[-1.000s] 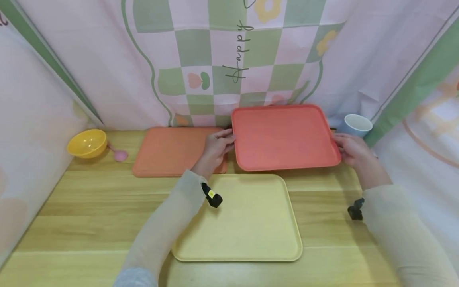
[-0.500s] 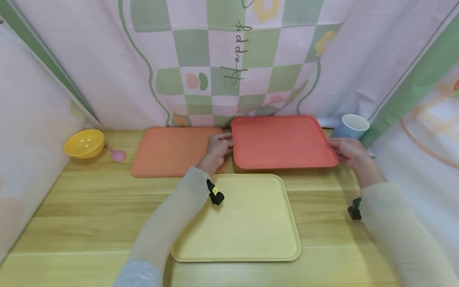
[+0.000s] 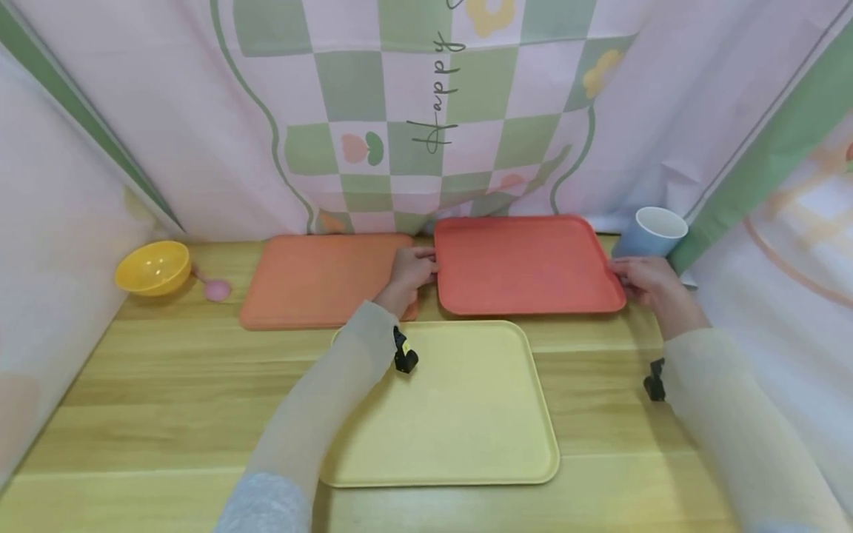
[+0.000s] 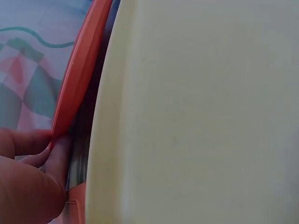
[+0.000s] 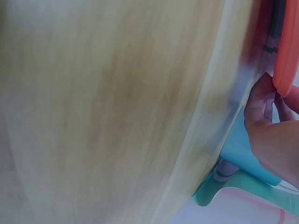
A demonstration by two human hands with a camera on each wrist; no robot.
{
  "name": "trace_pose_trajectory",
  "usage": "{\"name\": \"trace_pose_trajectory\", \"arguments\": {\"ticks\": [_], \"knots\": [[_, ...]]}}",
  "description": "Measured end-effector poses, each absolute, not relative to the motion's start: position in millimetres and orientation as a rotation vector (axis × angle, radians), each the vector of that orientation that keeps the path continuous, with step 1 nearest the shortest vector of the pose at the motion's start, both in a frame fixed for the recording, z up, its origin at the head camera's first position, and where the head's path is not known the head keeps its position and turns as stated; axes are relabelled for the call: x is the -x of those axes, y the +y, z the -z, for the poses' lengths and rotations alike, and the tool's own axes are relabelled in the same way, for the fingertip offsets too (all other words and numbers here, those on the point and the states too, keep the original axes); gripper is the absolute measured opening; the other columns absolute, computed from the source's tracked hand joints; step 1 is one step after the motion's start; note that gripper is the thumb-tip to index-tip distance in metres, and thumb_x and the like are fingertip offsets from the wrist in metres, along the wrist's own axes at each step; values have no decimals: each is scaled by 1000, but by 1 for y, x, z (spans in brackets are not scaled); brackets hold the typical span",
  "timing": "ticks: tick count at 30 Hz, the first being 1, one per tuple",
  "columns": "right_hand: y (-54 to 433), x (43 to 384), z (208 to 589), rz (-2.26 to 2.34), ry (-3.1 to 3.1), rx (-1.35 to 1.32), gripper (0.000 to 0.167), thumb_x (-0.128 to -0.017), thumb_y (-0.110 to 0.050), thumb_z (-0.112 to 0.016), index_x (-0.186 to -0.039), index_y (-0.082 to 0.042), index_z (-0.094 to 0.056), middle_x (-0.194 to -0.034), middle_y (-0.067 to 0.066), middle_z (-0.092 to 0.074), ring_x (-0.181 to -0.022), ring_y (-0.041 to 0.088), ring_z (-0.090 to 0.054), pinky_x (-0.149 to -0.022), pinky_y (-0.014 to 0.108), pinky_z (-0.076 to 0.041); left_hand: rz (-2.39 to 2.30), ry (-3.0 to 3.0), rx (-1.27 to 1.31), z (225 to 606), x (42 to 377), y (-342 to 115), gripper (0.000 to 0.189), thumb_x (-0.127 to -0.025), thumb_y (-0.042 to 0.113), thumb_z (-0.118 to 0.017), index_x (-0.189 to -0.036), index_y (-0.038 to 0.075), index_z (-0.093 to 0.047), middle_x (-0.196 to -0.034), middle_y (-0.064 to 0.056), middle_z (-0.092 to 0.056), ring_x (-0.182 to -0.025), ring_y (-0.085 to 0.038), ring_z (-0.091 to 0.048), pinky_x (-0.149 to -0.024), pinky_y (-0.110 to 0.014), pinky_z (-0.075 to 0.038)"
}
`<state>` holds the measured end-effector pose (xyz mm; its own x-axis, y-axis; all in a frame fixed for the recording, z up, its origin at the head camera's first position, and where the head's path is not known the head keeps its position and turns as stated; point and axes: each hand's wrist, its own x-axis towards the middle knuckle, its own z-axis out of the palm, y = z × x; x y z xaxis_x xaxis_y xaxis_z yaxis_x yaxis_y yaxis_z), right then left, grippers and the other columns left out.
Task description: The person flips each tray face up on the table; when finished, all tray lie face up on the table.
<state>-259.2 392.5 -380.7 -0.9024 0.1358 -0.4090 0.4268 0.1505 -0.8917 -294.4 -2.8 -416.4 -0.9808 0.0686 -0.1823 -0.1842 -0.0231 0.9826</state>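
A red tray is at the back of the table, held by its two short ends. My left hand grips its left edge, thumb and fingers pinching the rim in the left wrist view. At the opposite end my right hand pinches the right edge, close to a blue cup. In the right wrist view, a gap shows between the tray's rim and the tabletop. An orange board or tray lies to the left, partly under my left hand. In front, a pale yellow tray lies beneath my left forearm.
A yellow bowl and a pink spoon sit at the far left of the wooden table. A checkered curtain hangs right behind the red tray, and cloth also closes off both sides.
Both hands have lowered the red tray toward the table; its back edge has come down and it lies flatter. The other things stay where they were.
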Motion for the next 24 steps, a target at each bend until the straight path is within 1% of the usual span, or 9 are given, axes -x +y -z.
{"name": "trace_pose_trajectory", "arguments": {"ticks": [8,11,12,13,16,20,21,23,24], "knots": [[395,260,383,1810,2210,-526,40,-104,-7,-54,-75,-31,-67,-74,-17,-69,-71,-2,-65,-68,19,-57,-2054,2143,74,414,292,-3,34,-92,-12,-62,-125,-8,-67,-120,-22,-69,-95,-23,-68,-84,-32,-59],[396,260,385,1780,2241,-522,23,-104,-7,-55,-91,-23,-67,-74,-17,-68,-72,-2,-65,-69,19,-57,-1994,2211,49,414,291,-2,34,-90,-13,-62,-123,-7,-68,-118,-21,-70,-95,-22,-68,-82,-30,-59],[397,261,386,1764,2253,-519,17,-104,-7,-55,-104,-19,-67,-74,-17,-68,-72,-2,-64,-70,18,-57,-1971,2233,43,414,291,-2,35,-90,-13,-61,-123,-7,-68,-118,-21,-70,-94,-21,-68,-80,-29,-59],[397,261,387,1747,2262,-514,19,-104,-8,-54,-119,-15,-64,-75,-18,-67,-72,-3,-64,-70,18,-56,-1946,2261,37,414,290,-1,36,-89,-13,-60,-123,-6,-69,-117,-20,-71,-93,-19,-67,-78,-26,-58],[398,261,389,1701,2293,-505,31,-105,-10,-54,-136,-8,-55,-75,-19,-66,-74,-3,-64,-71,18,-56,-1877,2315,31,414,291,-1,39,-88,-14,-58,-124,-4,-69,-115,-18,-72,-89,-15,-63,-70,-21,-54],[400,262,391,1667,2331,-481,32,-104,-10,-54,-136,-6,-57,-75,-20,-66,-74,-4,-64,-72,18,-57,-1810,2346,6,414,292,0,40,-88,-13,-59,-126,-3,-68,-115,-17,-71,-87,-14,-62,-68,-20,-51],[400,262,392,1648,2350,-471,43,-104,-10,-54,-145,1,-47,-74,-20,-65,-74,-4,-63,-72,18,-57,-1801,2344,-5,414,292,1,40,-88,-13,-59,-126,-3,-68,-115,-17,-71,-88,-15,-62,-69,-21,-52],[401,262,393,1613,2390,-463,46,-104,-9,-54,-146,7,-46,-74,-21,-64,-73,-5,-63,-72,19,-57,-1782,2348,-33,414,292,1,41,-88,-13,-59,-127,-4,-67,-115,-18,-71,-88,-16,-62,-71,-22,-53],[401,263,394,1578,2423,-457,55,-104,-9,-54,-150,14,-33,-74,-22,-63,-72,-5,-62,-71,19,-57,-1772,2354,-46,414,292,2,41,-88,-14,-59,-127,-5,-67,-114,-18,-71,-87,-16,-62,-71,-22,-53]]}}
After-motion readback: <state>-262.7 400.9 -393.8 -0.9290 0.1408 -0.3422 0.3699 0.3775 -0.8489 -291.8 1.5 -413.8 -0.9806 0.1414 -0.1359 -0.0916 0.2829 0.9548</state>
